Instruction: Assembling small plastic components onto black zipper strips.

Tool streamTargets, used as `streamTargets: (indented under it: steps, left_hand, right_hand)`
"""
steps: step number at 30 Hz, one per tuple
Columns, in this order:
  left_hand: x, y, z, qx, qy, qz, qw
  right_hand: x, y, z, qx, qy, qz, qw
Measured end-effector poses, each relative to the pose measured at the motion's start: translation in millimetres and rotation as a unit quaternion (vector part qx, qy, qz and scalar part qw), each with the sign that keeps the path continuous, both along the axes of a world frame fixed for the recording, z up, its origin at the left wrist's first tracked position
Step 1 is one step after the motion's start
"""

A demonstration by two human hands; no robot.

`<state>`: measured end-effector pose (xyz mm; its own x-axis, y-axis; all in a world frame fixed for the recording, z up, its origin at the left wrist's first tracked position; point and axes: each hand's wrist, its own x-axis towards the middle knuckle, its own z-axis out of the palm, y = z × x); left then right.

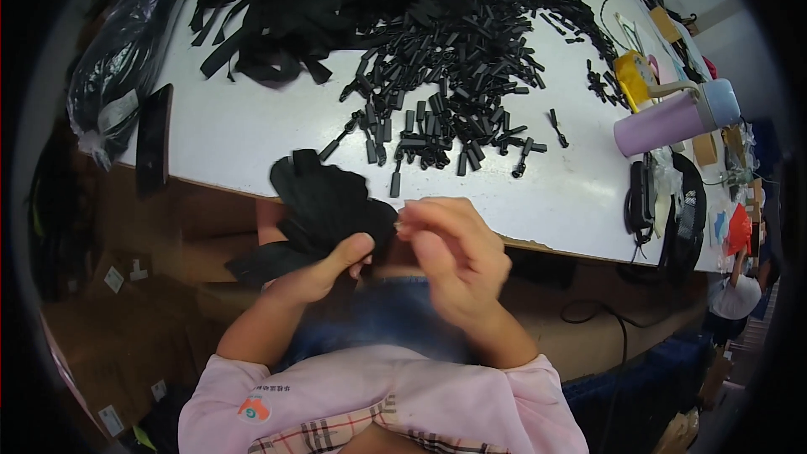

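Note:
My left hand (316, 277) is closed round a fanned bundle of black fabric strips (322, 206), its thumb pressed on top. The bundle hangs over my lap, just off the table's front edge. At the bundle's right side, my right hand (464, 262) is closed, thumb and fingertips together. What it pinches, if anything, is too small to make out. Ahead of both hands a heap of small black zipper pulls (441, 76) covers the middle of the white table (277, 134). A single zipper pull (559, 129) lies apart to the right.
More black strips (277, 34) are piled at the back left. A plastic-wrapped black bundle (126, 59) and a dark flat phone-like slab (154, 139) lie at the left edge. On the right lie a purple bottle (660, 124), a yellow packet (635, 80) and black pouches (685, 219). Cardboard boxes (109, 336) stand below left.

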<state>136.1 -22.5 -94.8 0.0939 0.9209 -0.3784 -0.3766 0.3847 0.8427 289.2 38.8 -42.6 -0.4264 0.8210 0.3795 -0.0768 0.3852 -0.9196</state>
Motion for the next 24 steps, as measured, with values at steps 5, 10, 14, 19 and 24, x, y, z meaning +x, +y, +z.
streamTargets:
  steps: [5, 10, 14, 19, 24]
  left_hand:
    - [2.8, -0.7, -7.4, 0.008, -0.082, 0.112, 0.99]
    - [4.8, 4.6, 1.8, 0.048, -0.028, 0.105, 0.993]
    - [7.0, 8.7, 11.7, 0.031, 0.032, 0.032, 0.998]
    - [10.9, 11.8, 9.5, 0.007, 0.059, -0.012, 0.998]
    - [17.7, 12.0, 4.9, 0.084, 0.151, 0.004, 0.985]
  right_hand:
    - [16.9, -18.7, 65.2, -0.166, 0.309, 0.248, 0.903]
    - [8.9, -37.1, 116.6, -0.311, 0.343, 0.352, 0.813]
    - [-1.0, -38.8, 111.2, -0.373, 0.191, 0.28, 0.863]
    - [3.0, -25.1, 44.8, 0.091, 0.257, 0.408, 0.871]
    - [5.3, -19.4, 30.8, 0.228, -0.073, 0.067, 0.969]
